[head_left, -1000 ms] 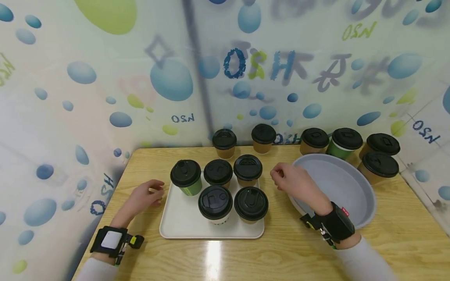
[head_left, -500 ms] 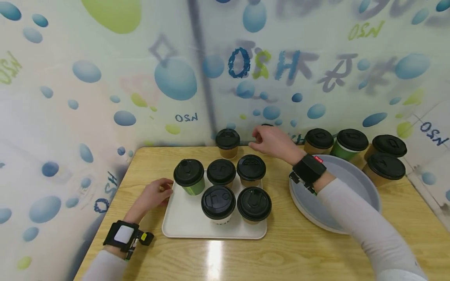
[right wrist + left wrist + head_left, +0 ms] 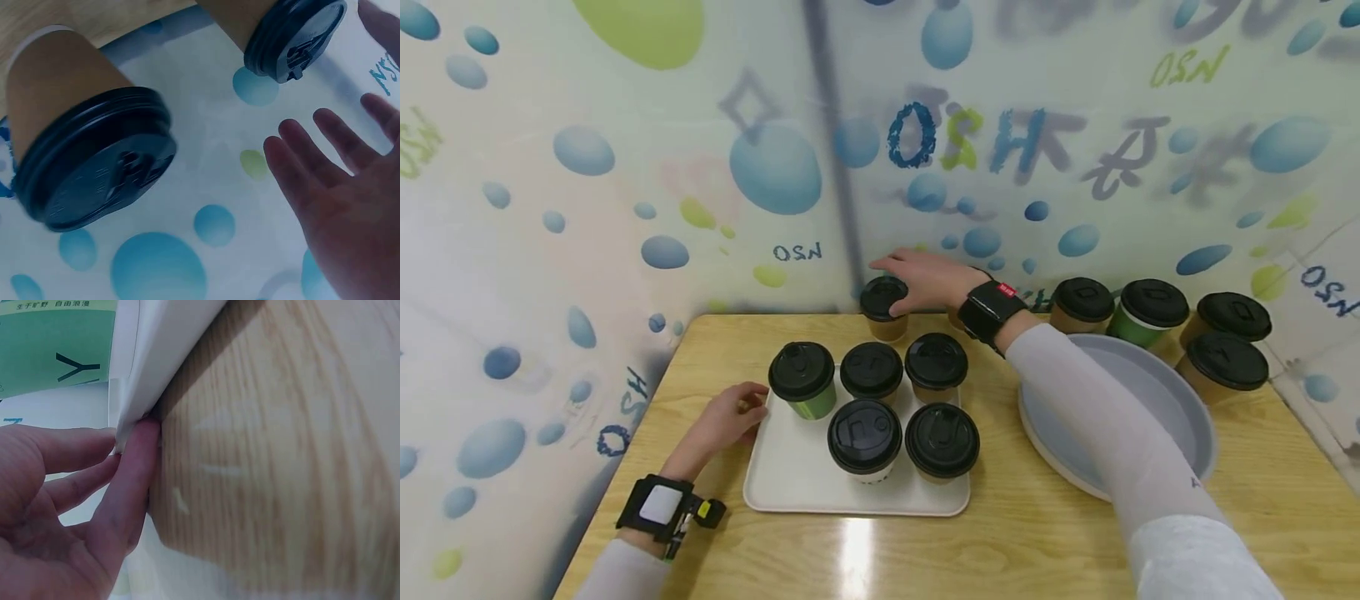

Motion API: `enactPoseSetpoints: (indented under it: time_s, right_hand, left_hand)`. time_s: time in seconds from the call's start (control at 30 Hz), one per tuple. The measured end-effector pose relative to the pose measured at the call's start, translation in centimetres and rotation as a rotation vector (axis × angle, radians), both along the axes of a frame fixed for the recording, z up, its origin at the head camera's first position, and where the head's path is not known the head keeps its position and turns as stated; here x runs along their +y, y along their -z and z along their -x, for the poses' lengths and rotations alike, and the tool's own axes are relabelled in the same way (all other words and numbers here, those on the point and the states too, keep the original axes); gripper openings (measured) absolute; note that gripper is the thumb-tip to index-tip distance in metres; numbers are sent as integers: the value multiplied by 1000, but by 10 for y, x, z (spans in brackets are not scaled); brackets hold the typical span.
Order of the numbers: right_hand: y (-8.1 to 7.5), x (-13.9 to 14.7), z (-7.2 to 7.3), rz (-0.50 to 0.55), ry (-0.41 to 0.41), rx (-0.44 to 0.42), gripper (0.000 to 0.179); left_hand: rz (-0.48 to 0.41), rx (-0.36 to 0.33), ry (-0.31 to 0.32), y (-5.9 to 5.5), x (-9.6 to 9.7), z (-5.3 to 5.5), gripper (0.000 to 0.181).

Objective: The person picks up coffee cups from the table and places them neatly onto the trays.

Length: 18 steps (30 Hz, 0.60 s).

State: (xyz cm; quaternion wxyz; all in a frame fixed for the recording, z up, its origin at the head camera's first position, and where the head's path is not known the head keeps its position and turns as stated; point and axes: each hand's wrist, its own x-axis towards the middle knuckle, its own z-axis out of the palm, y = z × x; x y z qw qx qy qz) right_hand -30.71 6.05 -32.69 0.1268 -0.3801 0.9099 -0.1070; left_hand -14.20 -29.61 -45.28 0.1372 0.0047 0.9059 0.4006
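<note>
While the left hand (image 3: 724,418) pinches the tray (image 3: 790,475), I judge the right hand (image 3: 927,279), fingers spread, could topple the rear cup (image 3: 880,307) by brushing it.

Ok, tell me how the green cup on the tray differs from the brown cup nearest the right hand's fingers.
The green cup has a green body, the brown cup a brown one. The green cup stands on the white tray; the brown cup is on the wooden table, near its far edge. Both wear black lids.
</note>
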Motion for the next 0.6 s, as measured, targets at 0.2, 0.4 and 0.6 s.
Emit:
enactPoseSetpoints:
  time_s: [0.2, 0.4, 0.6]
  right_hand:
    - [4, -22, 5, -146, -26, 6, 90]
    - [9, -38, 9, -196, -14, -44, 94]
    - [15, -41, 12, -214, -1, -92, 95]
  left_hand:
    - [22, -12, 11, 2, -1, 1, 39]
    - [12, -14, 12, 3, -3, -1, 41]
    - [6, -32, 2, 4, -1, 1, 41]
